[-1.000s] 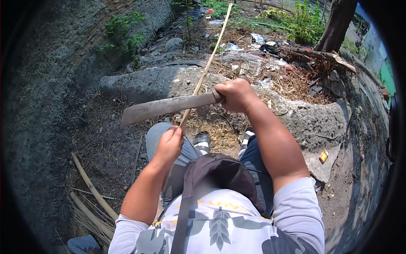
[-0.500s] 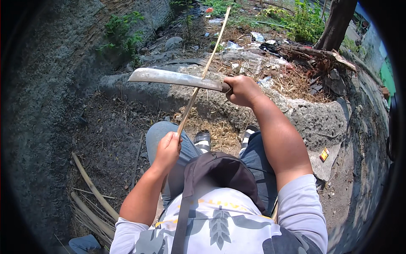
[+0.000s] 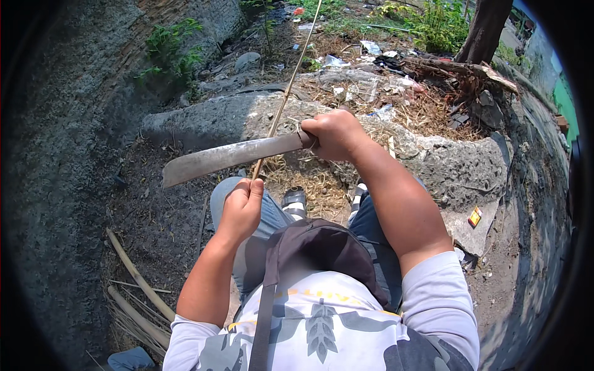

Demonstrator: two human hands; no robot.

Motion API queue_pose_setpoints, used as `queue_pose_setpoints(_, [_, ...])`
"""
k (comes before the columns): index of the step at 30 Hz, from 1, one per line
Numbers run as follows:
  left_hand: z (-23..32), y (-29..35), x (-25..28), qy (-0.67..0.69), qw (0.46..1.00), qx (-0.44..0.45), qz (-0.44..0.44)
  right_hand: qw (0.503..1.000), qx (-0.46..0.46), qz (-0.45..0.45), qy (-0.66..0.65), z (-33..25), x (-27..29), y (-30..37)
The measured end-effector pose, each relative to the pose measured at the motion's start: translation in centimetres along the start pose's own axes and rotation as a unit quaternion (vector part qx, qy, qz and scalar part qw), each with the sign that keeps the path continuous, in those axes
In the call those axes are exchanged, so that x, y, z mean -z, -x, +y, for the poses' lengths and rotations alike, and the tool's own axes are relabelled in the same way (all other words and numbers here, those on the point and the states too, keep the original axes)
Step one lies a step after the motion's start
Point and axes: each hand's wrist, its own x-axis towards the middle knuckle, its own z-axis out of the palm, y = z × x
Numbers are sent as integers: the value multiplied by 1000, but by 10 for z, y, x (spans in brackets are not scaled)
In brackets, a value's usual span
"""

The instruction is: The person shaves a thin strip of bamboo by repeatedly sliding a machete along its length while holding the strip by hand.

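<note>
My right hand (image 3: 336, 134) is closed round the handle of a machete (image 3: 232, 155), whose broad, worn blade points left and slightly toward me. The blade crosses the lower part of a long, thin wooden strip (image 3: 286, 93); whether it touches the strip I cannot tell. Near my left knee, my left hand (image 3: 242, 207) grips the strip's lower end, thumb pointing up along it. From there the strip slants up and away to the right, its far tip running out at the picture's top edge.
A rough concrete ledge (image 3: 207, 128) runs across in front of my feet, with litter and dry shavings (image 3: 427, 114) beyond. Several cut stalks (image 3: 140, 275) lie at the lower left. A tree trunk (image 3: 486, 31) stands far right; a stone wall (image 3: 68, 142) rises on the left.
The machete has come down the strip toward my left hand, its tip swinging nearer to me. The strip now stands a little steeper, and its far tip has left the picture.
</note>
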Motion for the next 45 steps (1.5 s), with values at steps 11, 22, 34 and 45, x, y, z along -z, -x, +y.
queue_pose_setpoints(11, [-4, 0, -3, -205, 976, -78, 9, 977, -159, -124, 69, 11, 25, 6])
queue_pose_setpoints(22, [-48, 26, 43, -192, 979, -21, 64, 894, -445, 51, 10, 70, 21, 4])
queue_pose_setpoints(34, [-2, 22, 41, -196, 973, -51, 107, 920, -304, 208, -132, 74, 21, 20])
queue_pose_setpoints(45, [23, 16, 22, -200, 976, 7, 84, 994, -72, 55, 61, 11, 12, 6])
